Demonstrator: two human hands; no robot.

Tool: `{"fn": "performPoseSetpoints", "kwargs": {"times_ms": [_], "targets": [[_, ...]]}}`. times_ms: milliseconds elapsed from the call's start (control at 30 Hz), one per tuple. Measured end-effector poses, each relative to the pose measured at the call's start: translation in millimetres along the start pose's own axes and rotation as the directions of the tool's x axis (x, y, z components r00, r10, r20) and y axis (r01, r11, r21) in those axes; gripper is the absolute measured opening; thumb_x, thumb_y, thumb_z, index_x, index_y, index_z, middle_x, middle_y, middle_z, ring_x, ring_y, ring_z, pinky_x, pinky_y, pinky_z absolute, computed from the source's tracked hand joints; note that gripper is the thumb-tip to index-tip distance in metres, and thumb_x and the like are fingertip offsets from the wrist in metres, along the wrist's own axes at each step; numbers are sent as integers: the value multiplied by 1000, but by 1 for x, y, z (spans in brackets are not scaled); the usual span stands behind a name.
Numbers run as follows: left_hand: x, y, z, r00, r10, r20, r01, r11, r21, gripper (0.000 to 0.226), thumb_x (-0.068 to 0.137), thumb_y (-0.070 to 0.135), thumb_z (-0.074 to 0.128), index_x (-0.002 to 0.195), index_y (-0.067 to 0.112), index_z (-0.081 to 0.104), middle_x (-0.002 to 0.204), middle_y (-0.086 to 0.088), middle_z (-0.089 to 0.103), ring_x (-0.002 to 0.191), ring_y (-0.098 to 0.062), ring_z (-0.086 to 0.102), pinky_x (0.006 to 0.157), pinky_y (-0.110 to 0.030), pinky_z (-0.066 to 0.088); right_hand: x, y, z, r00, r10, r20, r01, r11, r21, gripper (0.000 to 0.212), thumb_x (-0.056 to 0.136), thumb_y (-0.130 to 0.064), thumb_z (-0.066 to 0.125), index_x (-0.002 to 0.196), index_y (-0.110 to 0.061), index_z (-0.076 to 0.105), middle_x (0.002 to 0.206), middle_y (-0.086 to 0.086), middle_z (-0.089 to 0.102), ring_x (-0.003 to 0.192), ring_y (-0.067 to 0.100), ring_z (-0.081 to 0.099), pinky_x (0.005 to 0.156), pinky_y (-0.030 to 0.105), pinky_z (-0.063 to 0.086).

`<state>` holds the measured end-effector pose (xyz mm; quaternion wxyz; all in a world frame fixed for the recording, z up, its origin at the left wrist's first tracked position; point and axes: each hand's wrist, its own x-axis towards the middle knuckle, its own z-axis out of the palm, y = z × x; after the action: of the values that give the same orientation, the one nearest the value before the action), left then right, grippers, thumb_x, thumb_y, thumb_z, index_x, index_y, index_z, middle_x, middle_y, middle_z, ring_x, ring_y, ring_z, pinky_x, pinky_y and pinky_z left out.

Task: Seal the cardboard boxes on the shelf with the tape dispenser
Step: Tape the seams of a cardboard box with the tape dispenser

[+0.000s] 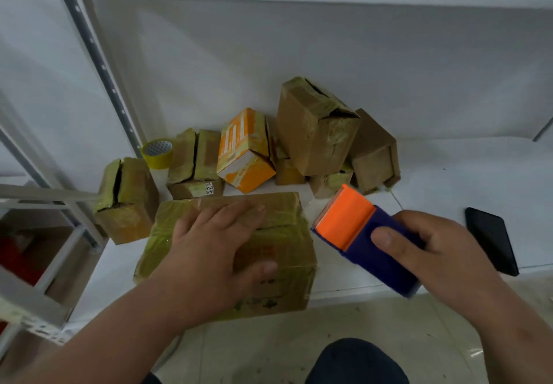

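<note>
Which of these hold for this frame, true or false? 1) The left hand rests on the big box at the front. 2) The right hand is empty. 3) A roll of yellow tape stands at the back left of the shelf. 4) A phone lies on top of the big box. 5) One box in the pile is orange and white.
1) True: the left hand lies flat on the big box.
2) False: the right hand grips the tape dispenser.
3) True: the roll of yellow tape stands there.
4) False: the phone lies on the shelf, right of the hands.
5) True: the orange and white box.
</note>
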<state>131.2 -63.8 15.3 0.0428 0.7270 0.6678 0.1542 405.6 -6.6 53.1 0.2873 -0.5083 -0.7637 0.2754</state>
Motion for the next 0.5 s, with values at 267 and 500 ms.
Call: {"fn": "performPoseSetpoints", "kwargs": {"times_ms": [267,500], "targets": [[-12,40,-44,975,-213,61,188,649,-737,36,75,63,51,102,44,66,96,30,68,92,16,59,71,-7,44,-30,-20,16,995,-84,-46,87,993,79,77,54,-97,37,70,-26,61,62,-16,65,53,2,60,43,6,38],[-34,15,-22,985,-143,94,152,984,-97,76,78,72,52,145,44,30,146,21,34,134,-4,31,113,-35,31,-39,-17,20,995,-18,-100,26,997,77,77,51,-97,38,69,-26,61,66,-12,67,56,5,61,47,12,44]]}}
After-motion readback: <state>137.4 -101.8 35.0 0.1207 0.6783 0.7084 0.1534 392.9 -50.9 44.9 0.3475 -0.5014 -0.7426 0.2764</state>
